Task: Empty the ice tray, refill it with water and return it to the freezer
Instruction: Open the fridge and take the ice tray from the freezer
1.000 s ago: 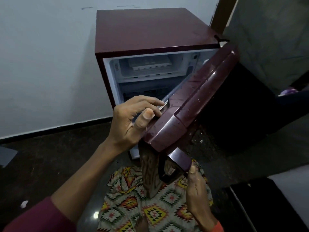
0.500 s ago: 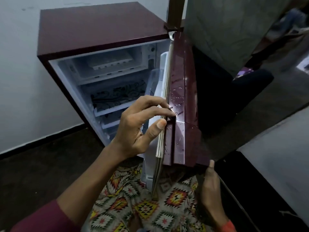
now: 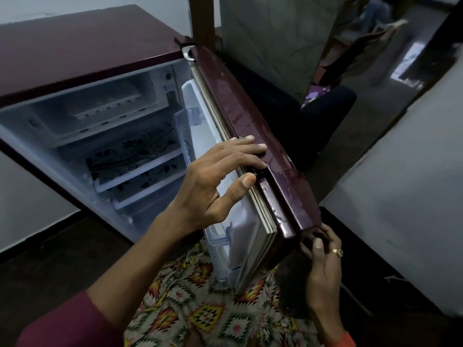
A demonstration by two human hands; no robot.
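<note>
Ice tray point(image 3: 105, 106) lies in the freezer compartment point(image 3: 60, 130), up and to the left of the left hand and well apart from it. Its long axis runs left-right across the opening. Count: one tray, one door, two hands. The left hand point(image 3: 218, 181), the nearer one, clamps fingers and thumb on the door point(image 3: 240, 108) edge. The right hand point(image 3: 323, 266) grips the door's lower corner.

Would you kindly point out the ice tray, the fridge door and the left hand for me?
ice tray point(image 3: 102, 102): head view, its white top face.
fridge door point(image 3: 240, 113): head view, its maroon outer face.
left hand point(image 3: 213, 189): head view, the back of the hand.
</note>
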